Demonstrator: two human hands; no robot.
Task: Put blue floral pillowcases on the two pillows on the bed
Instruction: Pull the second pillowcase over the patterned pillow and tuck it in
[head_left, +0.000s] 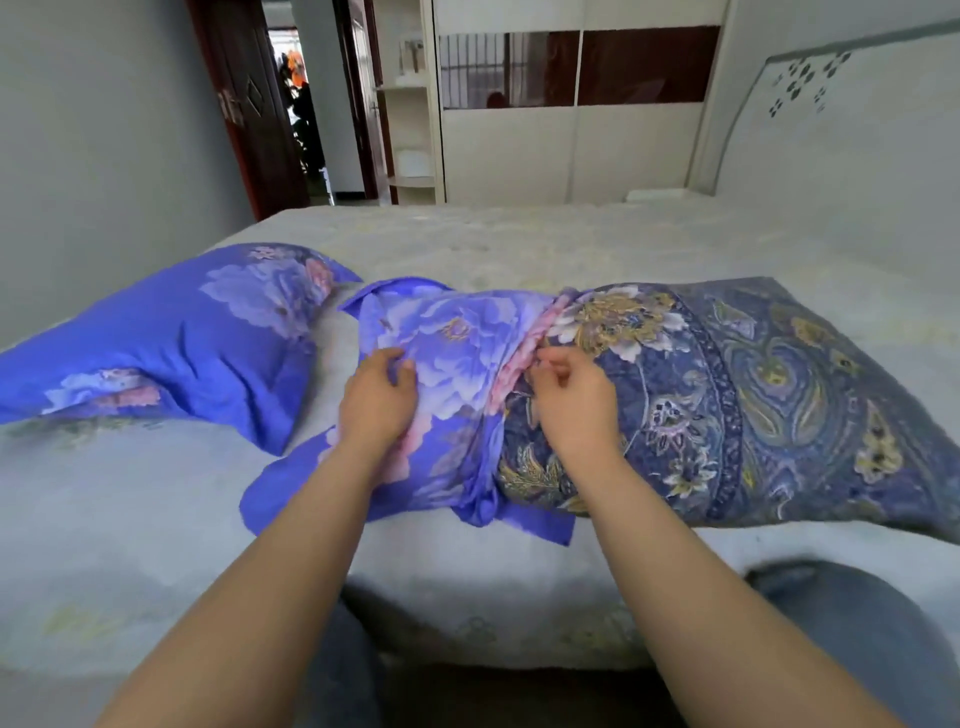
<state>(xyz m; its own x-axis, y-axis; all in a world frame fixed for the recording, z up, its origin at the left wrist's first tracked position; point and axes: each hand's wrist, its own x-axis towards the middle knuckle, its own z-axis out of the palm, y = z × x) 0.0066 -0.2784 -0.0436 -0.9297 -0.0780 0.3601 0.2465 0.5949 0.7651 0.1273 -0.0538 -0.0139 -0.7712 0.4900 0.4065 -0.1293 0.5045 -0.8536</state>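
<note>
While the pillow (727, 405) stretches rightward, right hand (571, 400) pinches the pillowcase (447, 374) hem; left hand (376, 400) rests relaxed on it.

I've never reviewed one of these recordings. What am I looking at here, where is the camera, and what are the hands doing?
There is no machine: a person wears a camera on the head, looking down at their own bare arms. On the bed lie two pillows. The far-left pillow already wears a blue floral pillowcase. The second pillowcase covers only one end of the paisley pillow. The left hand rests on the pillowcase, fingers loosely bent; the right hand pinches its pink-edged opening.
</note>
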